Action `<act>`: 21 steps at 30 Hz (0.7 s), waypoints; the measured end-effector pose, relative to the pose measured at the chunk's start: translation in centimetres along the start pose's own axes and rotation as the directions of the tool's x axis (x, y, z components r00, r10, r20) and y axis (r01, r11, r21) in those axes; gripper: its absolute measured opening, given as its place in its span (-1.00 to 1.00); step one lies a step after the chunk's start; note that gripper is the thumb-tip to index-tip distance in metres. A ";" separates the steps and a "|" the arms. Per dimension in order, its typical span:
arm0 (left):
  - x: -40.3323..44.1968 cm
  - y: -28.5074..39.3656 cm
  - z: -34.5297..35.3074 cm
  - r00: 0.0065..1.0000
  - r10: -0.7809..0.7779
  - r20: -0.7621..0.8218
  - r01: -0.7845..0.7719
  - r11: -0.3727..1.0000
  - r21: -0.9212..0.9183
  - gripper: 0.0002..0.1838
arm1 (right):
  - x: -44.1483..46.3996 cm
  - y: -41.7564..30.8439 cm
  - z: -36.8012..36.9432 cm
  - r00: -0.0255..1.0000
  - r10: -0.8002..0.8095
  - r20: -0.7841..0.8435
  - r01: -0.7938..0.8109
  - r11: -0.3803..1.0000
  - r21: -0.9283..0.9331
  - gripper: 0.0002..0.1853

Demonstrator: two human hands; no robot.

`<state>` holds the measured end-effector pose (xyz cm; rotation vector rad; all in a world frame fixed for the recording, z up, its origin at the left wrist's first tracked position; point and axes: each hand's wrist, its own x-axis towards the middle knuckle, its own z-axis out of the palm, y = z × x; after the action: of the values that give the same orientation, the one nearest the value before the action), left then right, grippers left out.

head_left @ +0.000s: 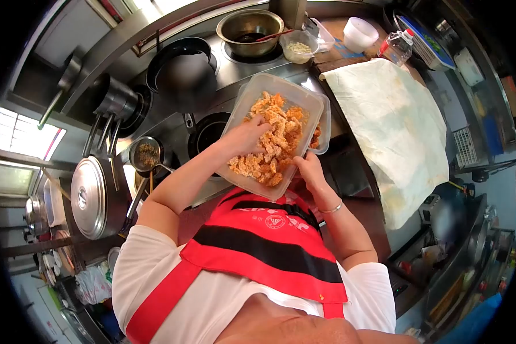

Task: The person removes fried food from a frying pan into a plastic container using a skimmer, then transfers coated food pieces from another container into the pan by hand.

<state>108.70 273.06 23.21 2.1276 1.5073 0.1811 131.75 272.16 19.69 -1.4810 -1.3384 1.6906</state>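
A clear plastic container (311,106) sits tilted in front of my apron, holding many orange-brown, flour-coated pieces of what looks like breaded meat (278,135). My left hand (248,137) reaches over its left side, fingers curled in among the pieces; the fingertips are partly hidden. At the lower right edge, my right hand (311,169) grips the container's rim, thumb and fingers closed. Beneath and to the right shows a second clear container (325,126) with darker reddish pieces inside, mostly covered by the upper one.
Ahead on the stove are a black wok (178,51), a metal basin (250,28) and a small frying pan (207,135). A strainer (146,153) and a lidded pot (89,198) stand left. To the right are a cloth-covered surface (393,132), a bottle (397,47) and a white tub (360,34).
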 end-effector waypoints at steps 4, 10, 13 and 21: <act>1.9 -2.4 -0.2 0.993 0.114 0.013 -0.114 0.993 -0.019 -0.44 | 0.7 -0.6 0.7 1.000 -0.004 -0.015 0.004 1.000 0.002 -0.67; 3.3 -3.6 -1.4 0.982 0.187 -0.015 -0.187 0.976 -0.110 -0.56 | 1.0 -1.9 1.2 0.998 0.053 -0.040 -0.051 0.997 0.056 -0.65; 3.9 -4.6 -1.7 0.953 0.280 -0.115 -0.299 0.932 -0.204 -0.64 | 1.4 -1.9 1.5 0.996 0.069 -0.059 -0.065 0.996 0.054 -0.66; 3.2 -6.1 -5.5 0.963 0.140 -0.231 -0.239 0.841 -0.485 -0.70 | 2.5 0.1 1.4 0.996 0.072 -0.049 -0.068 0.996 0.062 -0.59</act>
<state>102.52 279.29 24.40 1.8498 1.1658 0.7849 129.81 273.80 18.41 -1.5429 -1.2118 1.7090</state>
